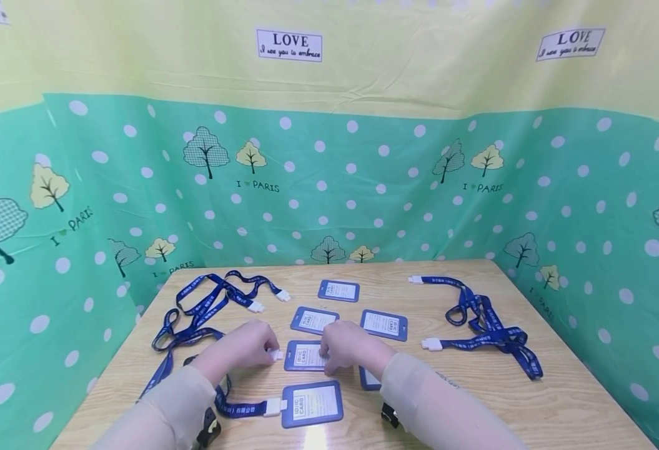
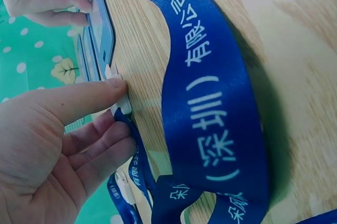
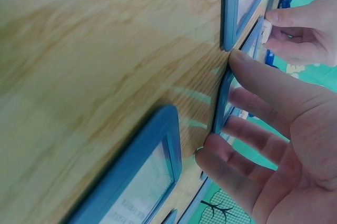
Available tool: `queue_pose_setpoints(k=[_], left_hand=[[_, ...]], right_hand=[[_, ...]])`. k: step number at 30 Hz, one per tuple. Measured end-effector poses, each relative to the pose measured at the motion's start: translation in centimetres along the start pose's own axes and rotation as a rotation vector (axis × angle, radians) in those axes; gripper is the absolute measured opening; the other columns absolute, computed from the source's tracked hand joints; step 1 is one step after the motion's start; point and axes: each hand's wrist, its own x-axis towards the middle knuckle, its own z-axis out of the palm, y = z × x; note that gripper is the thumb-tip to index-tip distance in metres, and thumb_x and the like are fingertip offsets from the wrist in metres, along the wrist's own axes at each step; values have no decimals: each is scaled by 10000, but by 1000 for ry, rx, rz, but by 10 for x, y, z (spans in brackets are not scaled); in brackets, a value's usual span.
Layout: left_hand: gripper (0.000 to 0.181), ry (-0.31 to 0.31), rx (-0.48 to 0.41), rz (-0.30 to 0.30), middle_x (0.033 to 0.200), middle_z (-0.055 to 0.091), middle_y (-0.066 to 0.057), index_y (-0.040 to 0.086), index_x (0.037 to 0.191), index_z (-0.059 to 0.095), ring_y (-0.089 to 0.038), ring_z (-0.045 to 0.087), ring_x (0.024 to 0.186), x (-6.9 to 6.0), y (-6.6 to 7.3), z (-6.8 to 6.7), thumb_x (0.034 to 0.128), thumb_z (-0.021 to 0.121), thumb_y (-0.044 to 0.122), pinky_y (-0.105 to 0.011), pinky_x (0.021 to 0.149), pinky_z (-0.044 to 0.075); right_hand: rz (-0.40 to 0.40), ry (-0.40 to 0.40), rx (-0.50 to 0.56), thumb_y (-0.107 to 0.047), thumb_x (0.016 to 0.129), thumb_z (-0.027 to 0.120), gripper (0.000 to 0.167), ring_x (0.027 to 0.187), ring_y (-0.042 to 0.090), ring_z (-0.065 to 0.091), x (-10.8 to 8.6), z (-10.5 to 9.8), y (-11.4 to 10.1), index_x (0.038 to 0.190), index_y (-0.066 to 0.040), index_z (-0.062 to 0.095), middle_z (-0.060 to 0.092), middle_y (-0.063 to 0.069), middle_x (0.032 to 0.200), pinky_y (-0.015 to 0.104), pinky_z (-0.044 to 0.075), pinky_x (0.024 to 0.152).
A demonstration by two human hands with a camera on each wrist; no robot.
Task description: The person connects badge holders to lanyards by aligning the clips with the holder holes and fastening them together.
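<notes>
My left hand (image 1: 250,344) pinches the white plastic clip (image 1: 276,355) of a blue lanyard between thumb and fingers. The clip's tip meets the slotted left end of a blue ID card holder (image 1: 301,356); whether it is hooked in I cannot tell. My right hand (image 1: 345,345) grips that holder at its right end, thumb on the near edge and fingers on the far side. Nearer the front, another card holder (image 1: 329,400) has a lanyard's white clip (image 1: 273,407) at its left end. A printed blue lanyard strap (image 2: 210,92) looms close in the left wrist view.
More card holders lie beyond: one at the back (image 1: 337,290), one left of middle (image 1: 313,320), one at right (image 1: 385,325). Another (image 1: 368,378) is partly under my right arm. Blue lanyards lie heaped at left (image 1: 194,312) and right (image 1: 492,337). A patterned curtain (image 1: 351,187) surrounds the wooden table.
</notes>
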Motion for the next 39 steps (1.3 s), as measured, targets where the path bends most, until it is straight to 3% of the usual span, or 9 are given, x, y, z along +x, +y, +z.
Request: queue_pose_setpoints(k=[18,27,39], left_hand=[[126,-3,0,15,943,722,48,184,969,811,-137,649,846,3,-1,1,847,831,158,-458,859,570],[131,-18,-25,-32,938,717,44,192,977,812,-145,645,841,7,2,4,849,832,167,-452,853,567],[150,-16,-10,-18,951,715,40,197,985,815,-147,649,856,9,2,3,841,839,166,-450,868,565]], right_hand=[[-8,-6,10,-346,719,923,318,1053,154,669,1,1,3,1007,-272,808,734,-89,1078,333,544,914],[-21,-5,6,-338,719,924,326,1068,162,667,3,3,5,1014,-261,808,734,-81,1082,333,540,926],[-4,-4,17,-343,711,928,328,1048,158,668,1,2,4,1006,-268,807,730,-78,1080,327,548,902]])
